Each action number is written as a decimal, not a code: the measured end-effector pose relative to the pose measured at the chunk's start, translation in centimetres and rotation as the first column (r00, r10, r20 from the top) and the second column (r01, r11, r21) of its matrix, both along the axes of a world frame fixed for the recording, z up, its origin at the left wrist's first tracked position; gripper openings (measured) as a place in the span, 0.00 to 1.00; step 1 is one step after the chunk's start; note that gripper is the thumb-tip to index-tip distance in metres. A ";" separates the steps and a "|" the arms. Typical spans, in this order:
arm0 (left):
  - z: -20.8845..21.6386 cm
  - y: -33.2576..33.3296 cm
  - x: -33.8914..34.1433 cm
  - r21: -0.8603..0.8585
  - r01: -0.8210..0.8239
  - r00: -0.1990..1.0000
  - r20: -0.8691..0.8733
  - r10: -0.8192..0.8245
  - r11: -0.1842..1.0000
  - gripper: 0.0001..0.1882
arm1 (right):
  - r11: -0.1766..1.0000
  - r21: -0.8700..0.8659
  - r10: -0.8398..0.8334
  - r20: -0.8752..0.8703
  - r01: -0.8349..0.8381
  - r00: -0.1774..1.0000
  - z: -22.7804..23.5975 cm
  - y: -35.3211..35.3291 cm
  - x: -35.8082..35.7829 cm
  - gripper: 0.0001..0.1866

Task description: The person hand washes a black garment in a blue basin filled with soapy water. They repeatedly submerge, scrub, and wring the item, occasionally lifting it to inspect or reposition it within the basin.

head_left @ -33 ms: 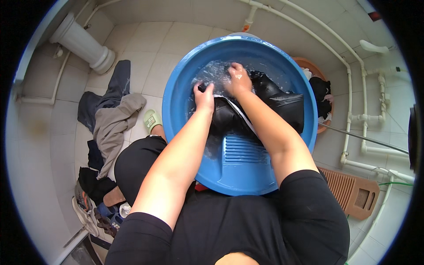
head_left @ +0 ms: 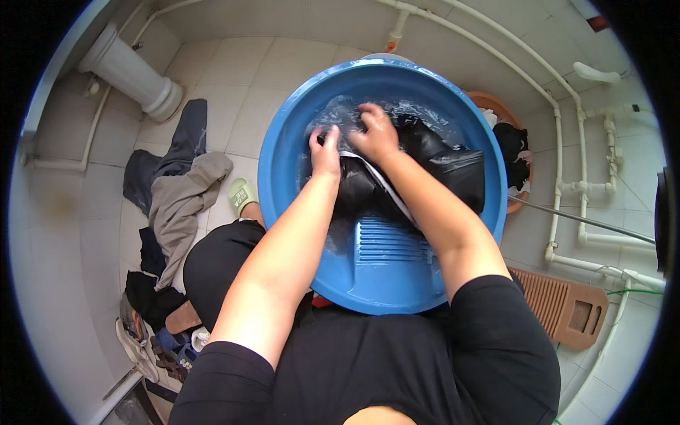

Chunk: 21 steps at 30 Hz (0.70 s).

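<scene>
A wet, shiny black garment (head_left: 453, 170) with a white strip along one edge lies bunched in the water of a large blue basin (head_left: 287, 117). My left hand (head_left: 325, 152) is at the left part of the garment, its thumb and fingers closing round a dark fold of it. To its right, my right hand (head_left: 377, 134) hangs just over the splashing water, thumb and fingers apart and slightly blurred. Nothing shows between them. Below both hands, the basin's moulded ribbed washboard (head_left: 389, 241) rises out of the water.
Grey and dark trousers (head_left: 180, 188) lie on the tiled floor at left, with several shoes (head_left: 134, 329) nearer. An orange tub (head_left: 489, 103) of clothes stands behind the basin at right. A brown washboard (head_left: 559, 304) leans near white wall pipes (head_left: 556, 177).
My right hand has shifted slightly left and toward me, its thumb now nearer my left hand. The left hand and garment have barely moved.
</scene>
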<state>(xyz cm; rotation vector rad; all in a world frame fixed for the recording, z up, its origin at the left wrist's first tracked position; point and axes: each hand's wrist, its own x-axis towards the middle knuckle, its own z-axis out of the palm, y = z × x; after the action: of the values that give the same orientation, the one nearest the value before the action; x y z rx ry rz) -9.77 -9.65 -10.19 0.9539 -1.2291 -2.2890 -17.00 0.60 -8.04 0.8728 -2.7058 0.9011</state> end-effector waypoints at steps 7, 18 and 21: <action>3.1 -1.2 1.0 0.476 0.285 0.957 -0.095 -0.273 0.832 0.20 | 0.891 -0.404 0.269 0.097 -0.209 0.958 8.0 -1.0 10.5 0.14; 4.7 1.1 2.3 0.235 0.242 0.961 0.079 -0.266 0.942 0.13 | 0.915 -0.362 -0.101 0.217 0.176 0.971 5.0 -0.8 6.5 0.15; -3.3 -3.3 2.0 0.039 0.501 0.856 -0.168 -0.489 0.865 0.13 | 0.918 -0.341 0.247 0.093 -0.202 0.965 8.1 -1.8 11.1 0.12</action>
<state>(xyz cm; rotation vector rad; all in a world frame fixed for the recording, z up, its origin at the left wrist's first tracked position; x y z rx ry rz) -7.79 -13.00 -13.48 0.5033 -1.4542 -2.7627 -5.92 -1.25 0.02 1.0953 -2.4814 1.4594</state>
